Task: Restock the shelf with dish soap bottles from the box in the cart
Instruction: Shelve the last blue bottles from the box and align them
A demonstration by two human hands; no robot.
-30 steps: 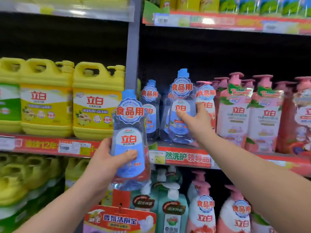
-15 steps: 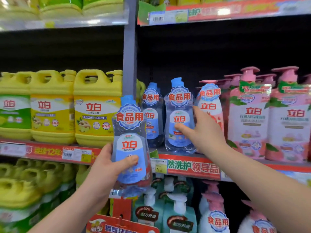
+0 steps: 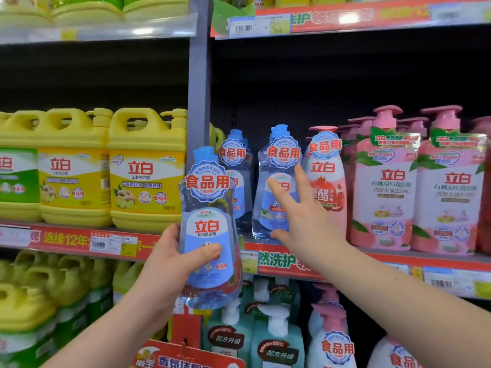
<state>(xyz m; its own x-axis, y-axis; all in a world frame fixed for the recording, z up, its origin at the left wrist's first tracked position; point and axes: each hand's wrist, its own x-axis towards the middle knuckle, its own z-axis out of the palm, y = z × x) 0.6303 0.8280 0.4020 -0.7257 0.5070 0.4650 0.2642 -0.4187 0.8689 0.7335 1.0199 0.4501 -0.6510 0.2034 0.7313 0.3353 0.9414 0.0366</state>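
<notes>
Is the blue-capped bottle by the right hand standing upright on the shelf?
Upright: the blue-capped bottle stands cap-up, base on the shelf, right hand open against it.

Large yellow detergent jugs point(image 3: 147, 168) with handles stand in a row on the left bay. To the right stand pink pump bottles point(image 3: 385, 187) with peach-patterned labels, and one slimmer pink bottle point(image 3: 328, 181) bearing a pomegranate picture. Lower down are teal pump bottles point(image 3: 276, 341) and red price strips point(image 3: 66, 239).

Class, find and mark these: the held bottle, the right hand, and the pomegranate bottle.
held bottle point(image 3: 206, 243): head view, blue front label.
right hand point(image 3: 305, 221): head view, back of hand.
pomegranate bottle point(image 3: 328, 187): head view, front label.
</notes>
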